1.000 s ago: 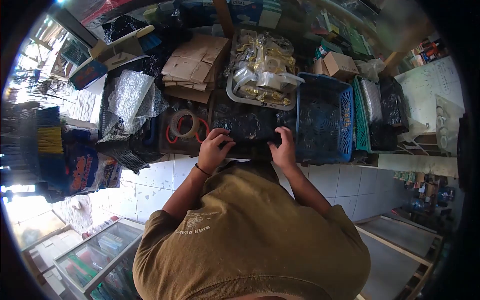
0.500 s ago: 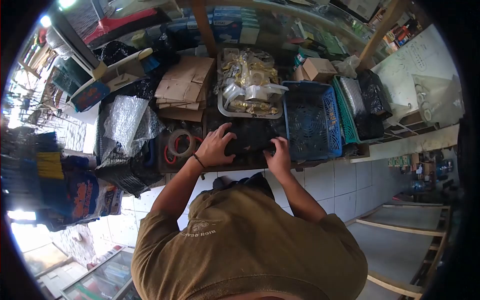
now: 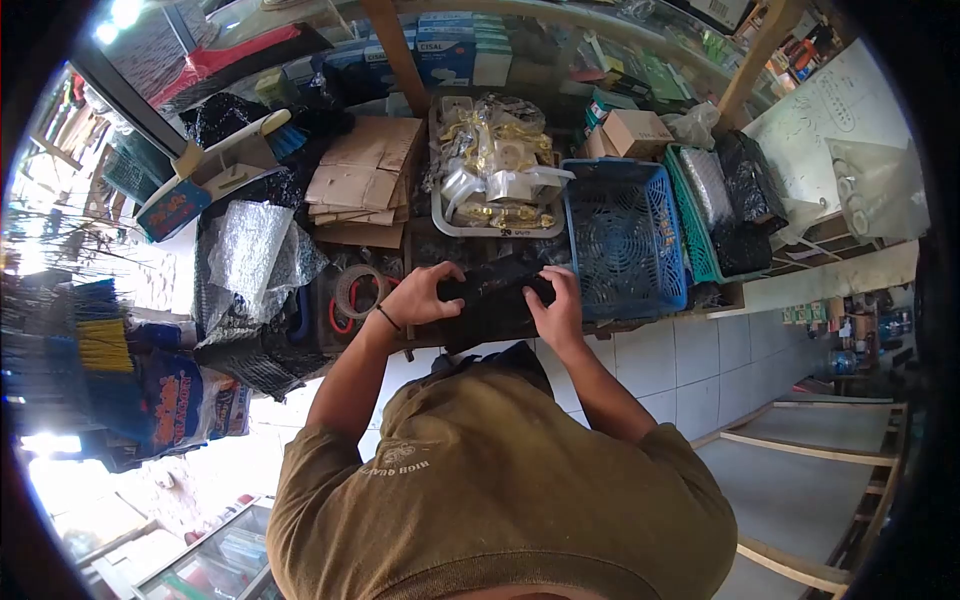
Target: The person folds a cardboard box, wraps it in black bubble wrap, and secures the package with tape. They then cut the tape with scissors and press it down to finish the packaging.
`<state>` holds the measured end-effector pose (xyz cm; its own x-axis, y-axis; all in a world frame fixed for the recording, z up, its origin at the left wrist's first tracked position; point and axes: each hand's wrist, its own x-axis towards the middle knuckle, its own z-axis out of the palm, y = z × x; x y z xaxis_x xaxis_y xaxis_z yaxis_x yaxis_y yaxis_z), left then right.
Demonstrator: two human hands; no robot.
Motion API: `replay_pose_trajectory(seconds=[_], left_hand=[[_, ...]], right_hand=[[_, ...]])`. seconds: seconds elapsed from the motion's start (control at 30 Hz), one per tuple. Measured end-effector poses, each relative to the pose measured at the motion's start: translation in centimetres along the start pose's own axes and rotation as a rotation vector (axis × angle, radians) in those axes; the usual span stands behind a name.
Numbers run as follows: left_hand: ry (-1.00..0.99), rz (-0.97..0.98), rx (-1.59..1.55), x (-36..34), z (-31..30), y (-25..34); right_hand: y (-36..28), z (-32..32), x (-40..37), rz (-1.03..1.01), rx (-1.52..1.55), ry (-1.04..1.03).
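Observation:
A dark, slightly shiny black plastic-wrapped package [image 3: 492, 300] lies at the front edge of the table, between my two hands. My left hand [image 3: 424, 296] grips its left end, thumb on the near side and fingers curled over the far side. At the other end, my right hand [image 3: 556, 304] holds it with bent fingers and thumb. The package's underside is hidden. Just left of my left hand are a roll of tape [image 3: 362, 290] and a red ring [image 3: 340, 318]. Beyond the package stands a white tray [image 3: 500, 232] heaped with bagged gold-coloured metal fittings.
A blue plastic basket [image 3: 672, 240] stands to the right, beside a green basket [image 3: 690, 215] with wrapped packages. Flattened cardboard [image 3: 360, 175] and bubble wrap [image 3: 248, 250] are on the left. Small boxes [image 3: 636, 132] sit behind the blue basket.
The black package has tilted and shifted toward my body, with both hands closing in on its ends. My head view has shifted slightly.

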<state>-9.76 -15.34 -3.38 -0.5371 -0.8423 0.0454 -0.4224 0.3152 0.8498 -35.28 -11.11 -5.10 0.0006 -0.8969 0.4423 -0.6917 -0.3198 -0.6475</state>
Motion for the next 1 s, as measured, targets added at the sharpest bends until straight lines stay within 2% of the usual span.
replay_pose_trajectory(seconds=[0.1, 0.17, 0.2, 0.3, 0.4, 0.47, 0.53, 0.57, 0.63, 0.67, 0.73, 0.77, 0.83, 0.87, 0.93, 1.0], left_hand=[[-0.096, -0.078, -0.104, 0.6, 0.0, -0.7], [-0.167, -0.148, -0.143, 1.2, 0.2, -1.5], [-0.17, -0.156, -0.145, 1.4, 0.3, -1.9], [-0.11, -0.279, -0.043, 2.0, 0.2, -2.8], [-0.055, -0.246, -0.018, 1.7, -0.4, -2.1], [-0.04, -0.305, -0.029, 1.5, -0.9, -0.7], [0.083, -0.272, 0.142, 1.1, -0.4, -0.6], [0.089, -0.298, 0.131, 0.9, 0.0, -0.6], [0.281, -0.263, 0.227, 0.7, 0.8, -0.4], [0.287, -0.292, 0.223, 0.5, 1.1, 0.2], [0.56, -0.335, 0.17, -0.1, 1.3, 1.8], [0.574, -0.369, 0.183, -0.7, 1.5, 2.0], [0.838, -0.419, 0.176, -2.6, 2.2, 2.4], [0.849, -0.456, 0.194, -3.7, 2.4, 3.0], [0.963, -0.668, 0.182, -5.9, 2.7, 4.1], [1.009, -0.7, 0.275, -8.5, 4.0, 3.4]], right_hand=[[0.8, 0.3, 0.5, 0.033, -0.014, -0.029], [0.7, 0.4, 1.2, 0.177, -0.106, -0.086], [0.8, 0.6, 1.4, 0.183, -0.103, -0.092], [1.6, 0.9, 2.5, 0.15, -0.14, -0.146], [2.3, 1.0, 3.8, 0.107, -0.071, -0.217], [2.2, 1.1, 4.8, 0.146, -0.045, -0.286], [2.5, 1.3, 5.8, 0.112, -0.004, -0.324], [2.6, 1.3, 6.1, 0.086, 0.029, -0.332], [2.8, 1.2, 6.7, 0.095, 0.053, -0.36], [2.7, 1.2, 6.9, 0.103, 0.072, -0.364], [2.8, 0.9, 7.1, 0.079, 0.099, -0.379], [2.9, 0.7, 7.3, 0.058, 0.114, -0.367], [2.8, 0.2, 7.8, 0.044, 0.134, -0.413], [2.8, 0.0, 8.1, 0.037, 0.128, -0.432], [2.6, -0.5, 8.9, 0.028, 0.164, -0.457], [1.8, -0.8, 9.9, 0.068, 0.254, -0.476]])
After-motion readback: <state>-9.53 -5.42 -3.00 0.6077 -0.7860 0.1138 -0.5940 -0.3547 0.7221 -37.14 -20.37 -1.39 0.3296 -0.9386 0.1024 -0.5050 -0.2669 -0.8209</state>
